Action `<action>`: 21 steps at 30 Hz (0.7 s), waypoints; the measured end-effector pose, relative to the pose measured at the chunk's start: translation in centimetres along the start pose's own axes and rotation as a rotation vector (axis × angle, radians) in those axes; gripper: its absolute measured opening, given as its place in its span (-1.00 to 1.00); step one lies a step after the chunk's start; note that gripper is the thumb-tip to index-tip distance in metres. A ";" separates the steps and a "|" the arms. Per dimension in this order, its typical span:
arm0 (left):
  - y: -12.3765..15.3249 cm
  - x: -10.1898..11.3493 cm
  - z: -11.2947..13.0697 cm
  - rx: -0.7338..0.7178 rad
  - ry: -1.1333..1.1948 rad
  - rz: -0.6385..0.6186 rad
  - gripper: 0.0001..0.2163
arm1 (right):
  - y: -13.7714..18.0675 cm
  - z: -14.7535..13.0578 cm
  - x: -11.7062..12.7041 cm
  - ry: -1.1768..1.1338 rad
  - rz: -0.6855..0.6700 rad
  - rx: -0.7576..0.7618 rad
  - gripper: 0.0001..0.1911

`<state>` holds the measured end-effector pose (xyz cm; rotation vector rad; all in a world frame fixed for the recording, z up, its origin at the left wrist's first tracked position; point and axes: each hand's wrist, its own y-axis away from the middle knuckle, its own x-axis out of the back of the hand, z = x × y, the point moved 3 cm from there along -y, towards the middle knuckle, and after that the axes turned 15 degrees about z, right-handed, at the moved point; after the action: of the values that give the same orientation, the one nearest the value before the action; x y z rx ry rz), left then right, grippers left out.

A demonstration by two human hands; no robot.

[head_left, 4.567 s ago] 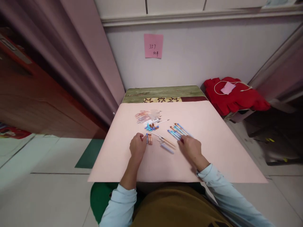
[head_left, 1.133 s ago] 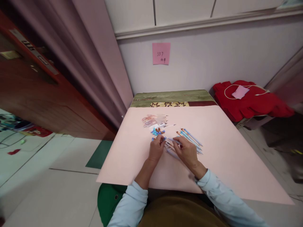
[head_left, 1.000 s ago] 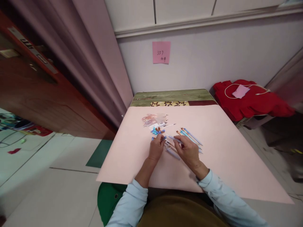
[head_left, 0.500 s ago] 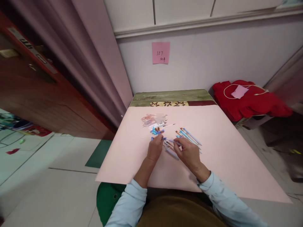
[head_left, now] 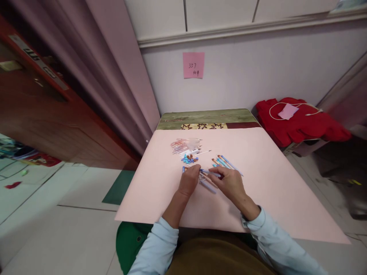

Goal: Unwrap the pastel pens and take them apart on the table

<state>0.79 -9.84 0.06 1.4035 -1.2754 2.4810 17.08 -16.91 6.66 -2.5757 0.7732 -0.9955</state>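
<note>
My left hand [head_left: 189,181] is closed in a pinch at the dark blue end of a blue pen [head_left: 211,173]. My right hand [head_left: 231,184] pinches the pen's pale barrel from the other side, so the pen lies level between both hands. Beneath them are several loose pen barrels [head_left: 208,186], partly hidden by the fingers. Just beyond my left hand lies a small pile of blue and brown pen pieces [head_left: 189,159]. Several blue, turquoise and orange pens [head_left: 229,164] lie side by side past my right hand.
Thin clear and white pen parts with dark tips [head_left: 186,146] lie at the back of the pink-covered table [head_left: 272,202]. A red cloth [head_left: 301,124] with a white cable is at the right. A wooden door [head_left: 57,126] stands at the left.
The pale barrel in my right hand and the blue end at my left hand were slightly apart. Now they meet in one line, and my hands are tilted a little differently.
</note>
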 end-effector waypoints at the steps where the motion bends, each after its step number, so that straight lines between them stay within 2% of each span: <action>1: -0.1 0.0 0.0 0.033 0.021 0.000 -0.87 | -0.1 0.2 -0.1 -0.059 0.015 -0.055 -0.78; 4: 0.0 -0.1 -0.2 0.136 0.100 -0.016 -0.91 | -0.4 0.8 -0.3 -0.196 0.097 -0.177 -0.72; 10: 0.5 -0.4 -1.1 0.384 0.287 0.006 -0.95 | -0.3 1.1 -0.1 -0.293 0.210 -0.207 -0.78; 17: 0.8 -0.9 -1.5 0.475 0.388 0.026 -0.92 | -0.7 0.8 1.9 -0.360 0.374 -0.254 -0.78; 21: 0.7 -1.0 -1.5 0.544 0.450 0.058 -0.91 | -1.0 1.8 1.9 -0.542 0.434 -0.384 -0.76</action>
<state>0.08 -9.01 -1.50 0.7673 -0.5879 3.0803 19.89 -17.11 6.81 -2.5990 1.3649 -0.0111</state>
